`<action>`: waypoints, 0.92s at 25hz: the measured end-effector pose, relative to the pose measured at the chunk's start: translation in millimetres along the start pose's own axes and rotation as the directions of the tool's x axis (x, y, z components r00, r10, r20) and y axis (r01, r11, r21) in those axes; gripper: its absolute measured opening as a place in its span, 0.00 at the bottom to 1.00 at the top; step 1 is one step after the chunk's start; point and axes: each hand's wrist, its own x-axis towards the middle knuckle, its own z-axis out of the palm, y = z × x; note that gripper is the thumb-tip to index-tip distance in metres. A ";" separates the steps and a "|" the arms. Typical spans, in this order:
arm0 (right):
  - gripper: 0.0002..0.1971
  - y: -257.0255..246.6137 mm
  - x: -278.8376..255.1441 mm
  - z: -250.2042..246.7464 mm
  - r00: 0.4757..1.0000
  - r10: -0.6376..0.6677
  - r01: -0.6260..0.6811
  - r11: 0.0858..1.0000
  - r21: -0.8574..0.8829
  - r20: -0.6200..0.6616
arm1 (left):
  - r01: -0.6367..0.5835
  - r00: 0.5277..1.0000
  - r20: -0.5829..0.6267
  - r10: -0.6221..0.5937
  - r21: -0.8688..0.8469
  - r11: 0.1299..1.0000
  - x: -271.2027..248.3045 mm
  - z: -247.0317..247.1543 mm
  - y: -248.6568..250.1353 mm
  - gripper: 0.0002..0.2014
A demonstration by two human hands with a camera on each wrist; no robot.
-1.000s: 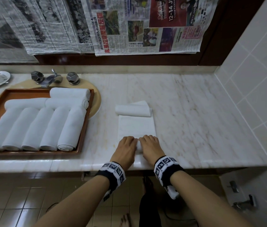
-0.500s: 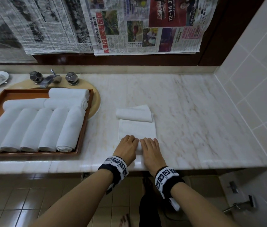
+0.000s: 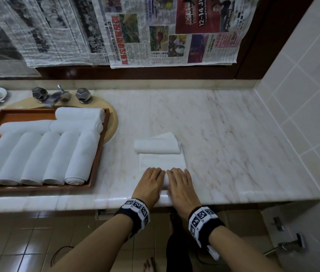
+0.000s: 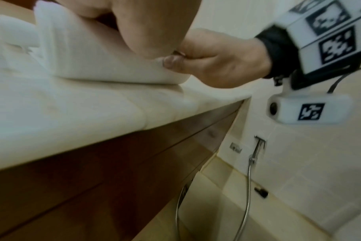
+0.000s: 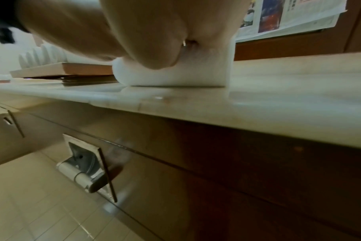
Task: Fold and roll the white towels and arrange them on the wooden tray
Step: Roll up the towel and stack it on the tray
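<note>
- Lying near the front edge of the pale marble counter [image 3: 224, 134], the flat folded white cloth towel [image 3: 162, 161] has its near end already turned into a short roll under both hands.
- It looks soft, light and limp (it would spring loose if let go), so I'd hold it along the roll's full width with even pressure.
- The left hand [image 3: 149, 184] and right hand [image 3: 181, 185] lie side by side, fingers curled over the roll.
- The left wrist view adds the right thumb tucked against the roll's end; the right wrist view shows the roll's rounded side resting on the marble.
- Only the head view shows a second folded white towel [image 3: 157, 144] just beyond, and the rectangular wooden tray [image 3: 100, 152] of rolled towels to the left.
</note>
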 end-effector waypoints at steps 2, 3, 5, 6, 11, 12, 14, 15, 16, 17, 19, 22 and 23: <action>0.26 0.5 5.9 -4.2 1.000 0.008 -0.008 1.000 0.018 -0.006 | 0.052 0.998 0.026 -0.051 -0.003 0.999 8.8 -1.4 0.1 0.22; 0.25 2.6 11.7 -4.9 1.000 0.012 -0.011 0.999 0.037 -0.021 | 0.081 0.996 0.027 -0.081 -0.001 0.997 8.1 -2.0 3.0 0.23; 0.23 5.4 23.0 -11.9 0.999 -0.002 0.004 0.997 0.080 -0.033 | 0.102 0.995 0.003 -0.102 0.010 0.995 2.5 -3.6 8.9 0.26; 0.22 7.2 26.7 -16.1 1.000 0.001 0.001 0.996 0.084 -0.014 | 0.087 0.996 -0.013 -0.087 0.020 0.996 -1.1 -3.6 11.8 0.28; 0.22 9.4 39.8 -25.2 0.995 0.037 -0.042 0.997 0.059 0.094 | 0.039 0.998 -0.039 -0.039 0.000 0.999 -15.6 3.1 15.4 0.30; 0.21 8.3 38.5 -24.3 0.996 0.044 -0.050 0.996 0.080 0.073 | 0.028 0.999 -0.043 -0.028 -0.009 1.000 -15.8 4.8 14.4 0.29; 0.18 7.5 28.6 -20.1 0.999 0.041 -0.040 0.998 0.051 -0.024 | 0.005 0.998 -0.060 -0.006 -0.012 1.000 -11.8 6.9 10.8 0.25; 0.19 8.2 20.4 -13.6 0.998 0.023 -0.022 0.999 0.023 -0.064 | 0.010 0.998 -0.062 -0.010 -0.011 1.000 -7.3 5.6 9.0 0.24; 0.22 9.5 12.5 -7.3 0.997 0.002 -0.003 1.000 -0.004 -0.082 | 0.022 0.998 -0.056 -0.023 -0.013 1.000 -0.7 2.6 6.7 0.24; 0.26 9.7 6.6 -5.4 0.998 0.002 -0.004 1.000 -0.027 -0.068 | 0.029 0.998 -0.048 -0.030 -0.017 0.999 6.3 0.4 4.4 0.25; 0.29 14.6 8.1 -7.2 1.000 0.026 -0.026 0.999 -0.022 -0.011 | 0.054 0.998 -0.032 -0.055 -0.027 0.998 20.2 -5.3 3.4 0.27; 0.26 24.3 28.2 -21.3 0.999 0.004 -0.006 0.999 0.038 0.045 | 0.118 0.992 -0.043 -0.118 -0.010 0.993 19.1 -3.3 6.1 0.25; 0.23 27.8 34.1 -27.1 0.995 -0.034 0.030 0.998 0.054 0.090 | 0.107 0.993 -0.046 -0.107 -0.008 0.994 13.6 -0.1 5.9 0.26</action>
